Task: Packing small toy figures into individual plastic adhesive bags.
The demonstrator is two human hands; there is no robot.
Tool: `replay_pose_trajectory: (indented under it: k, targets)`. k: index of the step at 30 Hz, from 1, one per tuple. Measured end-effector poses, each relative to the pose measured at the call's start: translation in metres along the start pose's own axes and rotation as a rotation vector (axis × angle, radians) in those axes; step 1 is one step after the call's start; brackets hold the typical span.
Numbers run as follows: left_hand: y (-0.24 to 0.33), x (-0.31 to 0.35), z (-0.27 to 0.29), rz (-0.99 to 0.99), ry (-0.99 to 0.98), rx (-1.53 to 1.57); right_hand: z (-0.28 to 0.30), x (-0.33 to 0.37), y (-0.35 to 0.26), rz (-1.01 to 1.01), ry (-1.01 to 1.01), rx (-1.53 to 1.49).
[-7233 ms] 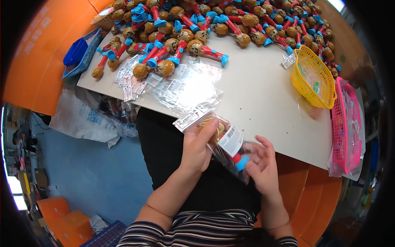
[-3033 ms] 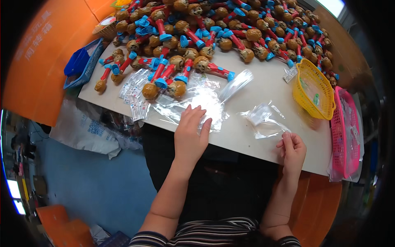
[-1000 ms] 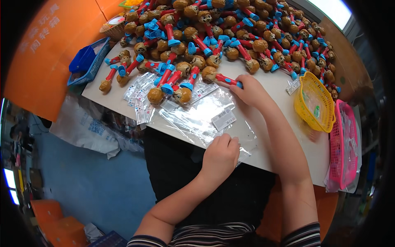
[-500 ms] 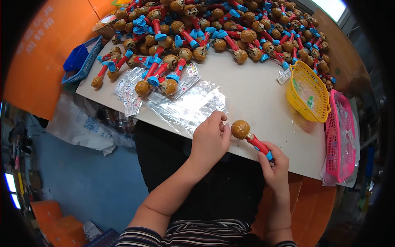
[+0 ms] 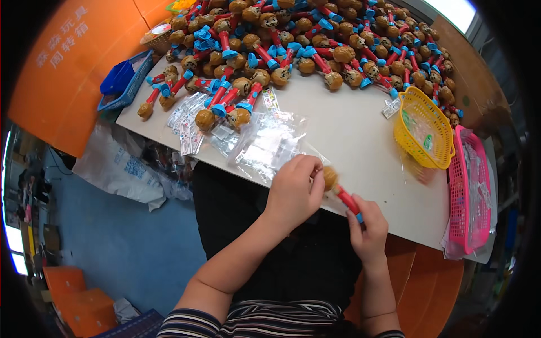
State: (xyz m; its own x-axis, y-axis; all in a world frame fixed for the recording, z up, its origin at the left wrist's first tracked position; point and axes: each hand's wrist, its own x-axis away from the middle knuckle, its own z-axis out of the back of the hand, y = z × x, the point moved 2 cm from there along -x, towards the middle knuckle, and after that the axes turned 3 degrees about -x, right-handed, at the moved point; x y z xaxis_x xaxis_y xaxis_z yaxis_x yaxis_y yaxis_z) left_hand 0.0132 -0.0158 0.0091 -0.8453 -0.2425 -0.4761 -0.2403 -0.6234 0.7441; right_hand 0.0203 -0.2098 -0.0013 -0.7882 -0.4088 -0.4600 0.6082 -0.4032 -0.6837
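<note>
My right hand (image 5: 369,228) is closed round the blue-footed end of a toy figure (image 5: 345,198) with a red body and a round brown head. The toy tilts up and left over the table's front edge, its head beside the fingertips of my left hand (image 5: 298,183). That hand is closed in a pinch at the near edge of a clear plastic bag (image 5: 270,141), though the fingers partly hide the grip. The bag is crumpled and slightly raised above other clear bags on the table.
A large heap of similar toy figures (image 5: 332,53) covers the table's back. Printed slips (image 5: 190,132) lie left of the bags. A yellow basket (image 5: 431,124) and a pink basket (image 5: 459,197) stand at right. A blue basket (image 5: 127,87) sits at the left edge.
The clear bag, flat before, is now lifted and crumpled beside my left hand. Both hands have come closer together, and the toy's head now almost meets the left fingertips.
</note>
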Motion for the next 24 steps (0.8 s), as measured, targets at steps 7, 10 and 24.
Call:
replay_pose_trajectory:
  k: [7, 10, 24]
  targets:
    - [0.006, -0.002, -0.006, -0.065, -0.111, 0.074, -0.004, 0.005, 0.009, -0.041, 0.070, -0.015]
    - [0.011, -0.002, -0.010, -0.121, -0.111, 0.064, -0.006, 0.007, 0.008, -0.301, 0.093, -0.295]
    - [0.012, 0.008, -0.007, -0.135, -0.072, -0.075, -0.005, 0.006, -0.006, -0.137, -0.143, -0.155]
